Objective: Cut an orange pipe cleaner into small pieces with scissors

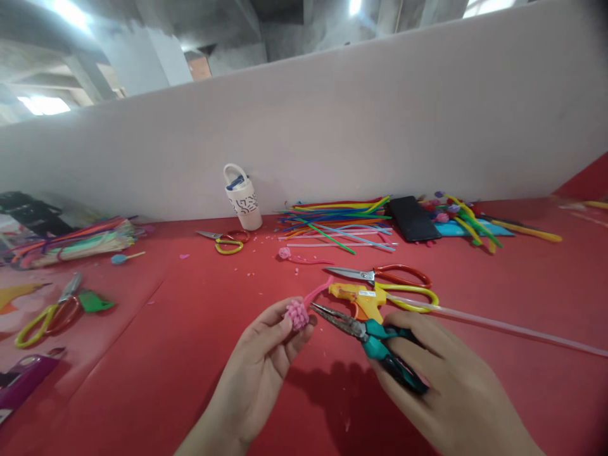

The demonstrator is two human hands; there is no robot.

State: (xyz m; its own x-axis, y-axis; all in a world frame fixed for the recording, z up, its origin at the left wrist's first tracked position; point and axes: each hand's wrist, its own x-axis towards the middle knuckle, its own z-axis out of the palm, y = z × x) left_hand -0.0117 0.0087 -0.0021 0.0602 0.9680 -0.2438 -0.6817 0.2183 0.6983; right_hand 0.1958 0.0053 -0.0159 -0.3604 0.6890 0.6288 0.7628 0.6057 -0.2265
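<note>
My left hand (266,345) pinches a small pink pipe-cleaner flower (297,315) between thumb and fingers. A pink stem (318,291) runs from it up and to the right. In my right hand (441,373) are long-nose pliers (375,339) with teal and black handles. Their tips reach close to the flower and stem; whether they touch cannot be made out. Just behind the pliers lie a yellow glue gun (363,299) with a long clear glue stick (498,329) and a pair of scissors (380,275) with red and yellow handles. A second pink flower (284,253) with a stem lies farther back.
Against the white partition (304,126) stand a white tumbler (244,201), a pile of coloured pipe cleaners (337,221), a black phone (414,218) and finished-looking flowers (456,212). More scissors (223,240) lie mid-left, others (52,310) far left. Pink scraps dot the red table (190,354).
</note>
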